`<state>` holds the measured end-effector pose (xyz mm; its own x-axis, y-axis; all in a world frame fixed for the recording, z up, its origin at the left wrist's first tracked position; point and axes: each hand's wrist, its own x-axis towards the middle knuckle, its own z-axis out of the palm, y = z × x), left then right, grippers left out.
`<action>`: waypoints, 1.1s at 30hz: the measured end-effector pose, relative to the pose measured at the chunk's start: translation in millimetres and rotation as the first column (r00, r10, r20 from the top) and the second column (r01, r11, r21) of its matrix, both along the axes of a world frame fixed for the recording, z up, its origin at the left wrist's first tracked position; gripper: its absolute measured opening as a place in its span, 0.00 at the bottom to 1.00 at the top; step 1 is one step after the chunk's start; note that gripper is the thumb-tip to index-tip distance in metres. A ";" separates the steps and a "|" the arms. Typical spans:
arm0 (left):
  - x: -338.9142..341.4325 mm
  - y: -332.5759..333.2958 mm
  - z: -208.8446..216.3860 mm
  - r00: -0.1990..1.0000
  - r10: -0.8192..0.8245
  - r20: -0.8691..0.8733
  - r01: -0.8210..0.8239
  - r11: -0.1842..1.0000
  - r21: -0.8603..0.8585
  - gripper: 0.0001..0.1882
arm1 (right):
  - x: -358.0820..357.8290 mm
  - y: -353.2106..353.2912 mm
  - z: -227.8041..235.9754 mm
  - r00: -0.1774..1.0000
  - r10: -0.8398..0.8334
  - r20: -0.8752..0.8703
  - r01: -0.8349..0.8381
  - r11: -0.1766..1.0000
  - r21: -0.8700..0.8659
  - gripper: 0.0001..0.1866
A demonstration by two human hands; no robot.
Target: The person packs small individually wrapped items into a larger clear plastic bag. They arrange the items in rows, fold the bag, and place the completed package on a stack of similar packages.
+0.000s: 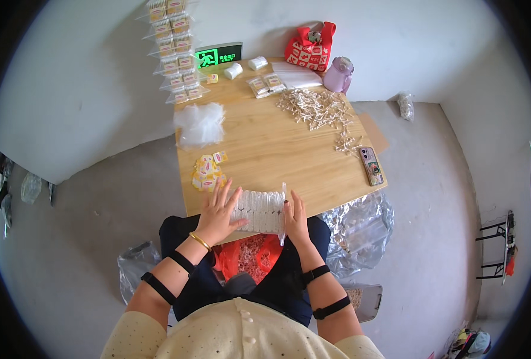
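Observation:
At the table's near edge lies a row of clear packs [261, 210] with white contents, lined up side by side. My left hand [216, 214] rests at the row's left end, fingers spread and thumb along its near side. Against the right end lies my right hand [296, 216], its fingers stretched out. A thin clear plastic strip [283, 206] stands between that hand and the packs. Beyond my left hand is a pile of small yellow-and-white cards [206, 172]. What the packs contain is too small to make out surely.
Farther back are clear plastic bags [202, 124], loose cotton swabs [316, 107], flat packs [266, 85], a phone [371, 166], a purple jug [338, 75] and a red bag [311, 48]. Stacked swab packs [174, 54] rise at the far left. Below the table sits a red plastic bag [250, 257].

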<state>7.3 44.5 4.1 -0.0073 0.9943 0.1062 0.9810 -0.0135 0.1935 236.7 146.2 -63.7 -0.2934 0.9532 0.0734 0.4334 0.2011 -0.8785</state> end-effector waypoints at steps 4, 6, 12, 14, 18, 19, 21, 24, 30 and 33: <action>26.0 16.0 -0.4 0.989 -0.122 0.085 0.116 0.991 0.067 0.45 | -7.9 7.9 -19.4 0.993 -0.014 -0.120 -0.006 0.986 -0.164 0.23; 34.0 20.7 -13.7 0.993 -0.106 0.057 0.102 0.993 0.065 0.45 | -16.1 7.6 -26.4 0.978 -0.107 -0.178 0.051 0.955 -0.292 0.23; 38.2 23.0 -15.8 0.995 -0.096 0.029 0.096 0.995 0.008 0.46 | -13.9 14.1 -29.3 0.988 -0.124 -0.093 0.100 0.967 -0.233 0.21; 40.8 28.1 -10.2 0.994 -0.106 0.036 0.107 0.994 -0.017 0.47 | -7.6 20.1 -43.0 0.982 -0.153 -0.111 0.109 0.940 -0.324 0.21; 46.8 30.7 2.7 0.983 -0.178 0.046 0.179 0.983 -0.030 0.50 | -12.7 17.1 -16.1 0.986 -0.164 -0.030 0.134 0.886 -0.443 0.22; 53.0 33.6 4.3 0.971 -0.235 0.050 0.236 0.972 -0.009 0.50 | -10.3 15.7 -20.5 0.988 -0.156 0.003 0.147 0.920 -0.364 0.21; 62.5 37.7 -6.8 0.969 -0.243 0.046 0.244 0.969 -0.024 0.50 | -6.7 12.0 -30.1 0.986 -0.148 0.075 0.160 0.966 -0.201 0.21; 63.9 40.7 -10.9 0.966 -0.251 0.069 0.253 0.967 -0.020 0.48 | -6.6 4.8 -29.4 0.978 -0.121 0.171 0.147 0.978 -0.151 0.19; 59.8 50.2 -14.5 0.965 -0.242 0.099 0.246 0.969 -0.030 0.44 | -13.1 -2.9 -11.3 0.922 -0.120 0.368 0.121 0.992 0.020 0.14; 63.1 51.3 -14.0 0.969 -0.236 0.070 0.240 0.969 -0.055 0.43 | -13.0 -4.5 -10.4 0.910 -0.144 0.388 0.095 0.985 0.142 0.13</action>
